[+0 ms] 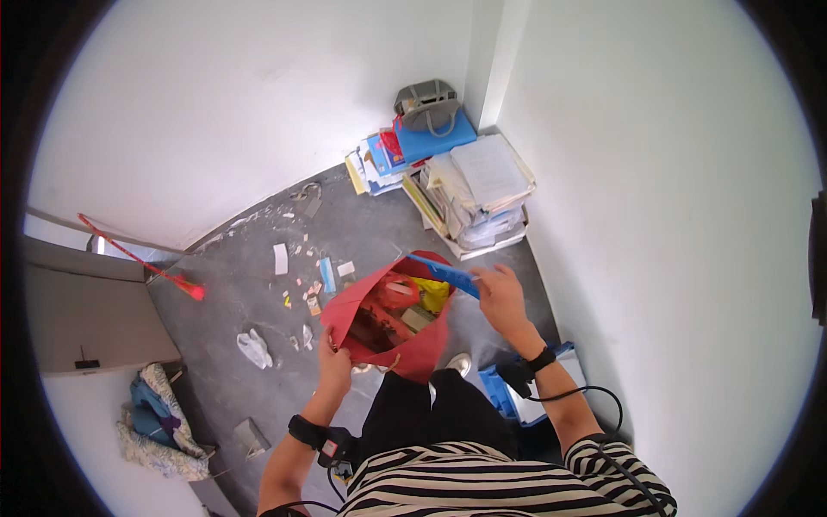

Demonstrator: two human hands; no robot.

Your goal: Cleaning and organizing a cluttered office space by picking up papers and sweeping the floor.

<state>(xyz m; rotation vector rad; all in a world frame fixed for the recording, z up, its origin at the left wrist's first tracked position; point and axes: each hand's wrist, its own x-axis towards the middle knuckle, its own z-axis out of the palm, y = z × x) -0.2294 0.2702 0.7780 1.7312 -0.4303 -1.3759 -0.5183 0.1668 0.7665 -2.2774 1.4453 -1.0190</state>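
Note:
A red bag [423, 352] hangs open in front of my legs, its left rim gripped by my left hand [334, 365]. Inside it lie a red plastic bag [395, 291], a yellow item [431, 294] and a pale box-like thing [417, 318]. My right hand [501, 300] holds a flat blue item [446, 271] by one end, over the bag's right rim; its other end reaches the far rim. What the blue item is, I cannot tell.
Stacked papers [491, 174] and a grey bag [429, 106] on a blue case [439, 139] stand in the corner. A blue crate [497, 391] is at the right. Litter, a blue face mask [327, 275] and a white plastic bag [254, 349] lie leftward, beyond them a red-handled broom [132, 255].

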